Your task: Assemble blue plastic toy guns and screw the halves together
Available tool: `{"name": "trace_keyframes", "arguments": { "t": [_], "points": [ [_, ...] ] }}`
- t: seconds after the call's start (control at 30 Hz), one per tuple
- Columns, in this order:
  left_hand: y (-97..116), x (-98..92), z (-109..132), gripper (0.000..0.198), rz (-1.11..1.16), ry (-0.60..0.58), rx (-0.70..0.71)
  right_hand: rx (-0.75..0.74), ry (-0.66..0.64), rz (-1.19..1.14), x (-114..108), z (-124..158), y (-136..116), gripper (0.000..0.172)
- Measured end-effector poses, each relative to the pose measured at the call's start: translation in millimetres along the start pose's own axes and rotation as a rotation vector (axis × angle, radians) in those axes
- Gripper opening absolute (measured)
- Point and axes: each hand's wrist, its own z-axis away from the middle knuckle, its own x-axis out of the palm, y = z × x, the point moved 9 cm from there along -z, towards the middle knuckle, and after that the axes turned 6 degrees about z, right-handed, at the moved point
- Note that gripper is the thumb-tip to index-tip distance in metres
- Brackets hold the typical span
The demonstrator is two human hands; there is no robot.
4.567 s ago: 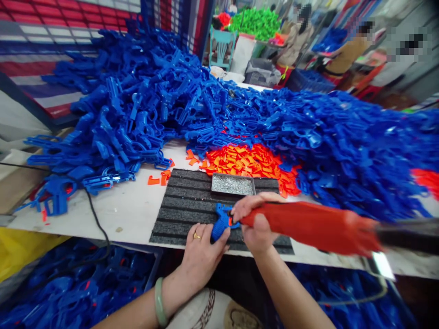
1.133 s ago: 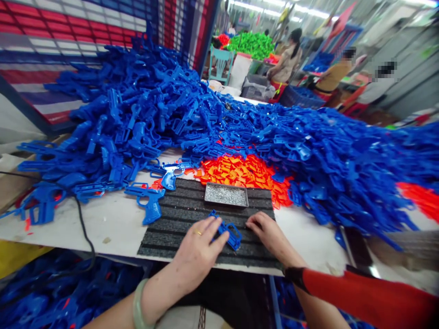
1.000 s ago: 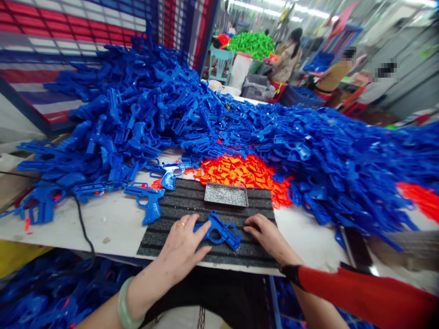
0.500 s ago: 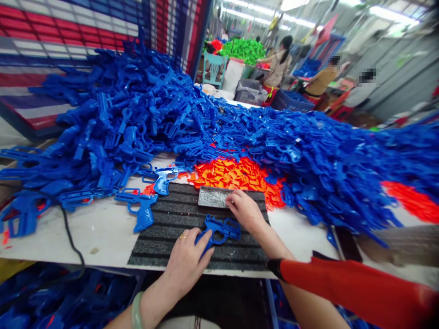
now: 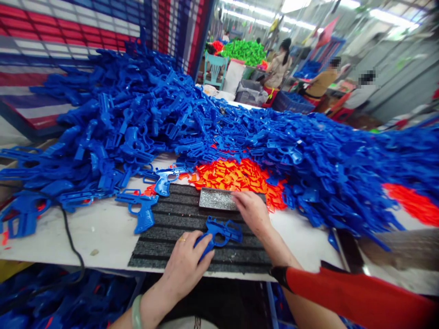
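My left hand (image 5: pixel 188 260) is closed around the grip of a blue plastic toy gun half (image 5: pixel 224 232), which lies on a dark ribbed mat (image 5: pixel 164 221) with its inner side up. Just above it stands a small grey tray (image 5: pixel 216 210) of tiny silvery metal pieces (image 5: pixel 216 199). My right hand (image 5: pixel 253 212) is at the tray's right end, fingers bent together; whatever is between the fingertips is hidden. Two more blue gun halves, one (image 5: pixel 140 208) nearer and one (image 5: pixel 167 178) farther, lie at the mat's left edge.
Blue gun parts (image 5: pixel 144 109) are heaped at the left, back and right. Orange pieces (image 5: pixel 233 176) form a pile behind the tray. A black cable (image 5: pixel 68 228) hangs over the table's (image 5: pixel 109 242) left front. Several people sit working in the background.
My right hand has shifted slightly right along the tray's end, its back now turned more over the fingers. The left hand and the toy gun half have hardly moved.
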Motion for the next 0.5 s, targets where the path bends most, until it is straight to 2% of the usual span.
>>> {"name": "trace_keyframes", "arguments": {
  "t": [0.1, 0.2, 0.27, 0.37, 0.5],
  "points": [
    [1, -0.6, 0, 0.035, 0.004, -0.002, -0.004, 0.295, 0.027, 0.067, -9, 20, 71, 0.031],
    [1, -1.1, 0, 0.034, 0.005, 0.008, -0.001, 0.397, -0.048, 0.115, -4, 45, 123, 0.028],
    [1, -1.2, 0, 0.033, 0.004, 0.014, -0.003, 0.386, -0.107, 0.108, 3, 59, 140, 0.023],
    [0, -0.9, 0, 0.032, 0.008, 0.013, -0.012, 0.356, -0.171, 0.086, 9, 75, 151, 0.021],
    [0, -1.2, 0, 0.032, 0.019, 0.014, -0.019, 0.397, -0.169, 0.083, 4, 91, 165, 0.025]
  ]
}}
